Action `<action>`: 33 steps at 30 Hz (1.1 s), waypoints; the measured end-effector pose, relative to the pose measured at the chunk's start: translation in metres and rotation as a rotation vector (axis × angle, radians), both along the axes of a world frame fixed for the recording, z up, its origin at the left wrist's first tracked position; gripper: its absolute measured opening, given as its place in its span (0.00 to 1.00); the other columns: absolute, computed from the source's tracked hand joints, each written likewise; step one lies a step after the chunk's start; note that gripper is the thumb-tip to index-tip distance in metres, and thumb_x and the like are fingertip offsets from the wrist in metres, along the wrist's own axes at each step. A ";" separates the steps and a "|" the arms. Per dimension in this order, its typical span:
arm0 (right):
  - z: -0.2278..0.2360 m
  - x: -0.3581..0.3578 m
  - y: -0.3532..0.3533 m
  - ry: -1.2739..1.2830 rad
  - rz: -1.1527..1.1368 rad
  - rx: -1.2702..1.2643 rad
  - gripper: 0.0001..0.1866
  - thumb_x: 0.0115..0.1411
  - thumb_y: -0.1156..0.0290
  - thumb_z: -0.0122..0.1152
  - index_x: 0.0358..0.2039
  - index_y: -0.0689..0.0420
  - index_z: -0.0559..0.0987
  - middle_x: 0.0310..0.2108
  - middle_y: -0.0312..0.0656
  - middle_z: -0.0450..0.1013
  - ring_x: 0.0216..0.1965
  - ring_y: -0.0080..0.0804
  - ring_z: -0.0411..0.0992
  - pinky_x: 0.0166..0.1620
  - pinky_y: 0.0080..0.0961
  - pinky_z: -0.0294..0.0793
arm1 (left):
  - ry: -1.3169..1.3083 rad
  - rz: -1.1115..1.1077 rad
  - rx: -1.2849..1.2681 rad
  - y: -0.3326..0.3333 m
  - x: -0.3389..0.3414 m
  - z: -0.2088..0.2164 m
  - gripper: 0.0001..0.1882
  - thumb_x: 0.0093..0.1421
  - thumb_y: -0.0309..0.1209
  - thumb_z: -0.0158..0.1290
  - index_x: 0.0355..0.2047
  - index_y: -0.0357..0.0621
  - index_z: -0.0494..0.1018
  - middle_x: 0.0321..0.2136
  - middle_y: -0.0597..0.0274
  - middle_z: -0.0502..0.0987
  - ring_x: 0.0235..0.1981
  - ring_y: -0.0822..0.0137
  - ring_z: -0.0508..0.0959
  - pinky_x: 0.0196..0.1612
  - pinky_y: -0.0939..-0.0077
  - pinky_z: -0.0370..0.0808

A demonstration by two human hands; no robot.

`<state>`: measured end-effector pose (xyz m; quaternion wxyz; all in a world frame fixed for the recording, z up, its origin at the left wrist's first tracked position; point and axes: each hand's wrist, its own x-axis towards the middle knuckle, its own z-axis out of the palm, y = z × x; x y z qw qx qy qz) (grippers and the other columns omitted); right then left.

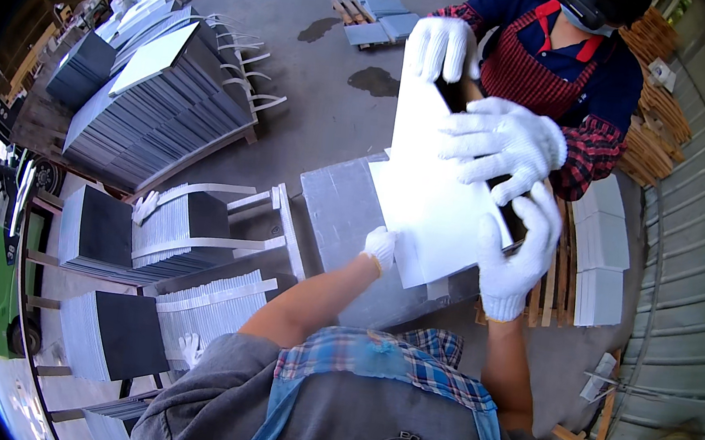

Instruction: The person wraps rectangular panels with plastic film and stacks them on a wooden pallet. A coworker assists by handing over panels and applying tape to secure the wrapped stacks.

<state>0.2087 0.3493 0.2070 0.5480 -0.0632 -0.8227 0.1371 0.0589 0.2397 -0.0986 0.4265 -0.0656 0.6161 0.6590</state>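
Observation:
A bright white sheet (431, 221), partly washed out by glare, lies at an angle over a grey slab (341, 205) in front of me. My left hand (381, 249), in a white knit glove, is closed at the sheet's left edge, its fingertips partly hidden. On the other side, my gloved right hand (517, 258) has thumb and fingers around the right edge, where a dark strip shows. Across from me a co-worker's gloved hand (507, 144) rests over the sheet with fingers spread. The co-worker's other hand (440, 50) grips its far end.
Slabs stand in rows on a wooden pallet (240, 131) at far left. Strapped slab stacks (185, 221) are nearer left, with gloves lying on them. A green forklift (1, 287) is at the left rim. White boxes (602, 251) and a corrugated wall (699, 263) bound the right.

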 end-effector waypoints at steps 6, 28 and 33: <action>-0.121 0.017 -0.014 -0.209 -0.062 -0.210 0.31 0.52 0.65 0.73 0.54 0.59 0.71 0.55 0.54 0.69 0.53 0.52 0.72 0.54 0.41 0.74 | 0.025 -0.164 -0.208 0.000 0.008 -0.056 0.17 0.65 0.42 0.51 0.46 0.42 0.75 0.35 0.56 0.79 0.35 0.59 0.81 0.36 0.65 0.78; -0.148 0.046 -0.022 -0.147 0.217 -1.042 0.37 0.72 0.60 0.46 0.72 0.65 0.45 0.74 0.53 0.42 0.74 0.45 0.40 0.73 0.37 0.41 | 0.823 -0.091 -0.301 0.047 -0.070 0.207 0.32 0.54 0.47 0.58 0.48 0.31 0.66 0.41 0.35 0.78 0.41 0.43 0.81 0.47 0.58 0.77; -0.153 0.028 -0.016 -0.175 0.057 -1.188 0.41 0.65 0.70 0.60 0.72 0.62 0.48 0.72 0.51 0.46 0.72 0.45 0.49 0.71 0.37 0.52 | 0.853 -0.042 -0.243 0.045 -0.065 0.204 0.31 0.54 0.46 0.58 0.46 0.31 0.66 0.39 0.35 0.78 0.41 0.44 0.81 0.46 0.58 0.77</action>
